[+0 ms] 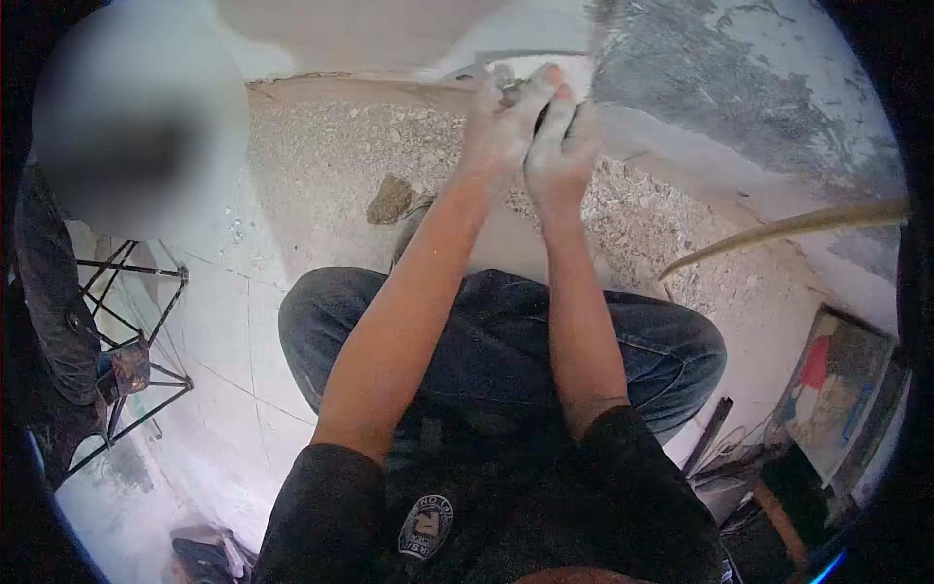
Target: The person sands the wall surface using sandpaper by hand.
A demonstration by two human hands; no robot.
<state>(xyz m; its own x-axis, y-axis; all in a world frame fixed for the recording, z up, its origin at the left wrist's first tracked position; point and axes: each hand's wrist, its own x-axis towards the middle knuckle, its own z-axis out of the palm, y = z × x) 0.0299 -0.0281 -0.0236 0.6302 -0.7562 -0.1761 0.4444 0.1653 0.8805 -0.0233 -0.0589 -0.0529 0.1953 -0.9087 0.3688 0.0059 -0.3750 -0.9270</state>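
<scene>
- Pale block (578,70) is at the top edge of the gritty strip (321,146) of ground, against the smooth plastered surface (467,29); the step in hand looks like working it there with two hands.
- Left, a black folding frame (182,275) stands well apart; nearer, a rough stone (391,200) lies by the knee, limiting room on that side.
- The left hand (501,131) is mostly closed, gripping the block; its lower fingers are hidden.
- Beside it, the right hand (564,161) is likewise closed on the block, thumb on top. Moving it calls for even pressure and a level face.
- Right, a curved strip (788,229) juts inward, narrowing elbow room; a framed panel (839,389) leans farther out.
</scene>
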